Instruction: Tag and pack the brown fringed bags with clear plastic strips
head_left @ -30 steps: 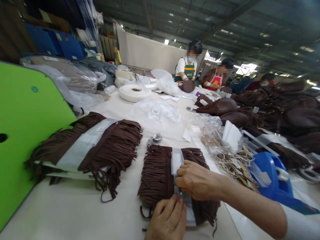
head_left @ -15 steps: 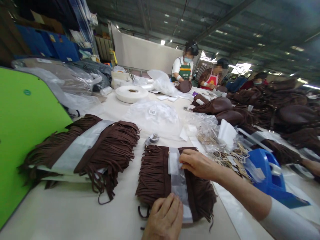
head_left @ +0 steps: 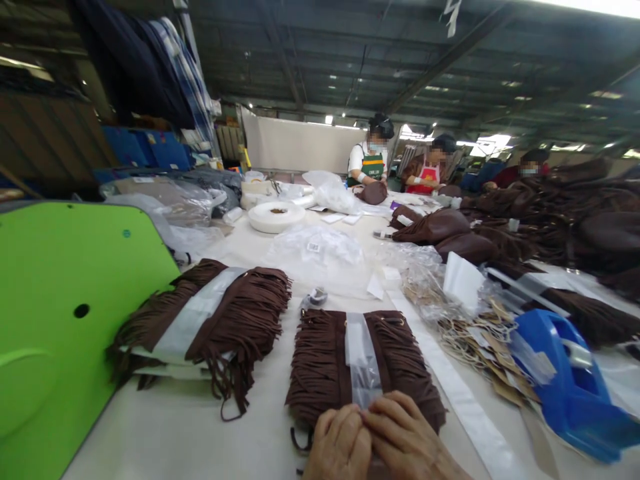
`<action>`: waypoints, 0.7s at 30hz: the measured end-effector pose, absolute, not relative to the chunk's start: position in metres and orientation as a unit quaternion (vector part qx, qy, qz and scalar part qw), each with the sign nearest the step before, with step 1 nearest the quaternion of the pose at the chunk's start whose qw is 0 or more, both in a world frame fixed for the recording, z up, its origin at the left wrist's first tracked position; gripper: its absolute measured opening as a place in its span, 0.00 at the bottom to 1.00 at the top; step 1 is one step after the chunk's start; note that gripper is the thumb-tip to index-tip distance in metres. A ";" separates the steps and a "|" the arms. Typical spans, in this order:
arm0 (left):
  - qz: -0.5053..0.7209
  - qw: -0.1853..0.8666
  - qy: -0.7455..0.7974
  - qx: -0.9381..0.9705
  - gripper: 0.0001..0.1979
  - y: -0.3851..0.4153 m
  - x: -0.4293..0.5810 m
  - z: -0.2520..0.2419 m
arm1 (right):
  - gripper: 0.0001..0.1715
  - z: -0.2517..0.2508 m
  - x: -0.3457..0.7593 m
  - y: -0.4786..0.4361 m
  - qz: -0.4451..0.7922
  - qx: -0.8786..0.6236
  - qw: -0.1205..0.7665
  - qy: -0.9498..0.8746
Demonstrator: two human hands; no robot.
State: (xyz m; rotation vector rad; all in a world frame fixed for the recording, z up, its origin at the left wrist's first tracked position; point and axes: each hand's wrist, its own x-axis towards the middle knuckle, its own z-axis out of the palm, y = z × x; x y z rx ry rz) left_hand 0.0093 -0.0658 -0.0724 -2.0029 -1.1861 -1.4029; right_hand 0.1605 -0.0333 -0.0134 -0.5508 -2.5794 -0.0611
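Note:
A dark brown fringed piece lies flat in front of me, with a clear plastic strip down its middle over white paper. At the strip's near end my left hand and my right hand meet, fingertips side by side. Both hands have curled fingers pinching the strip's near end; their fingertips partly hide it. To the left lies a stack of similar fringed pieces, also with a pale band across the top. A small roll of dark tape sits just beyond the nearer piece.
A green panel stands on the left. Rightward are a blue tape dispenser, stringed tags and a pile of brown bags. Farther back lie clear plastic bags and a white roll. Several co-workers work beyond.
My right hand has come down from the strip's upper part to its near end, beside my left hand. The view has tilted up and turned slightly left.

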 end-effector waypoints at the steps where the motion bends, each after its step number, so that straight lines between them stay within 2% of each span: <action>1: -0.523 0.215 -0.427 -0.706 0.18 -0.065 0.011 -0.074 | 0.20 -0.015 0.162 -0.034 -0.013 -0.192 0.265 -0.945; 4: -0.545 0.243 -0.415 -0.687 0.18 -0.061 0.012 -0.076 | 0.17 -0.018 0.171 -0.037 -0.045 -0.189 0.266 -0.944; 6: -0.510 0.274 -0.391 -0.716 0.16 -0.060 0.009 -0.073 | 0.16 -0.022 0.180 -0.038 -0.119 -0.213 0.274 -0.930; 8: -0.467 0.304 -0.368 -0.744 0.16 -0.060 0.006 -0.067 | 0.18 -0.027 0.188 -0.039 -0.191 -0.222 0.291 -0.911; 11: -0.424 0.344 -0.345 -0.763 0.17 -0.059 0.003 -0.056 | 0.18 -0.028 0.194 -0.041 -0.243 -0.198 0.273 -0.909; 14: -0.386 0.363 -0.328 -0.782 0.17 -0.056 0.004 -0.048 | 0.17 -0.023 0.192 -0.044 -0.215 -0.196 0.254 -0.922; 18: -0.361 0.345 -0.304 -0.812 0.17 -0.055 0.003 -0.050 | 0.18 -0.026 0.184 -0.048 -0.165 -0.221 0.301 -0.913; 21: -0.327 0.270 -0.339 -0.840 0.13 -0.071 -0.002 -0.060 | 0.24 -0.038 0.181 -0.053 -0.138 -0.244 0.354 -0.892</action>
